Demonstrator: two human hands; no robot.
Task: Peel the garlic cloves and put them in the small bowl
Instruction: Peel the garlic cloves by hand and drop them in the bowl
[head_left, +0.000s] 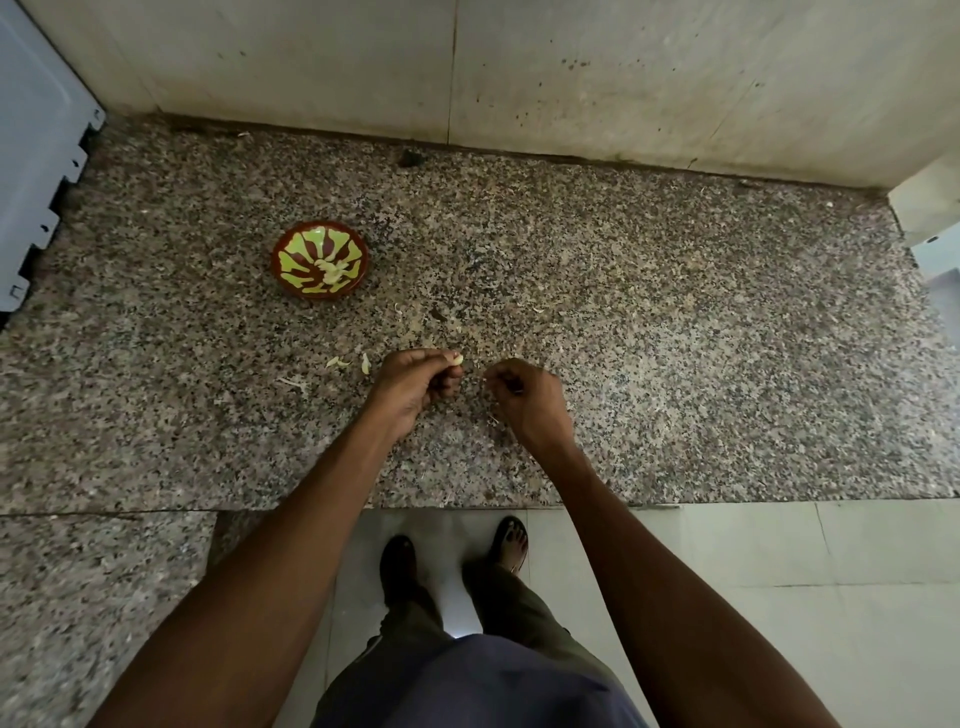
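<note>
My left hand (415, 384) pinches a pale garlic clove (457, 358) at its fingertips above the speckled granite counter (675, 338). Close beside it, my right hand (524, 397) has its fingers curled, with a thin scrap of peel at the fingertips. The small red bowl (320, 260) with a green pattern stands up and to the left of both hands. Peeled garlic cloves (332, 273) lie in its middle.
Bits of garlic peel (350, 364) lie on the counter left of my left hand. A grey appliance (36, 156) stands at the far left and a tiled wall runs along the back. The counter's front edge is just below my forearms, with the floor and my feet beyond.
</note>
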